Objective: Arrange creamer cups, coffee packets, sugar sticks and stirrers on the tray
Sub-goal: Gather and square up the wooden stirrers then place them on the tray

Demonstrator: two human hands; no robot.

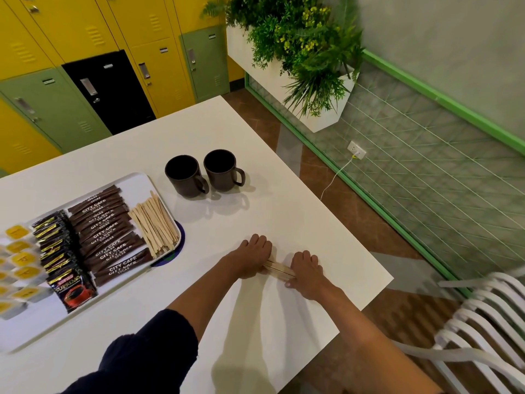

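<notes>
Two hands clamp a small bundle of wooden stirrers (279, 270) against the white worktop (255, 211), well to the right of the tray (136, 184). The left hand (252, 257) curls over one end, the right hand (306, 271) over the other. On the tray, rows run left to right: yellow-lidded creamer cups (21, 248), black coffee packets (56, 251), brown sugar sticks (108, 231) and a pile of stirrers (154, 223) by the right rim. Two dark mugs (184, 174) stand side by side beyond the tray's far corner.
</notes>
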